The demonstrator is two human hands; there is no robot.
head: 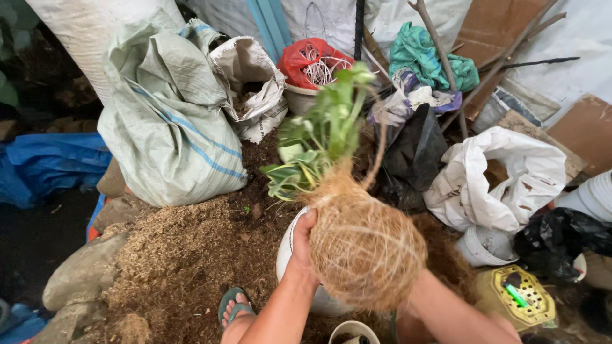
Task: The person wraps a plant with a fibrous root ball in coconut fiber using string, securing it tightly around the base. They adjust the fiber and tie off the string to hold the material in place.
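Note:
A ball of tan fibre (364, 250) wrapped with string carries a small green leafy plant (322, 134) that leans up and away from me. My left hand (302, 245) grips the ball's left side, thumb on top. My right hand is hidden behind the ball; only its forearm (446, 312) shows, reaching in from the lower right. A white pot (285, 258) sits just under and behind the ball.
A heap of brown soil and sawdust (185, 255) spreads on the ground. Woven sacks (169, 121) stand at the back left, an open white bag (503, 178) at the right. A yellow perforated container (519, 296), black bags (561, 239) and my sandalled foot (234, 306) lie nearby.

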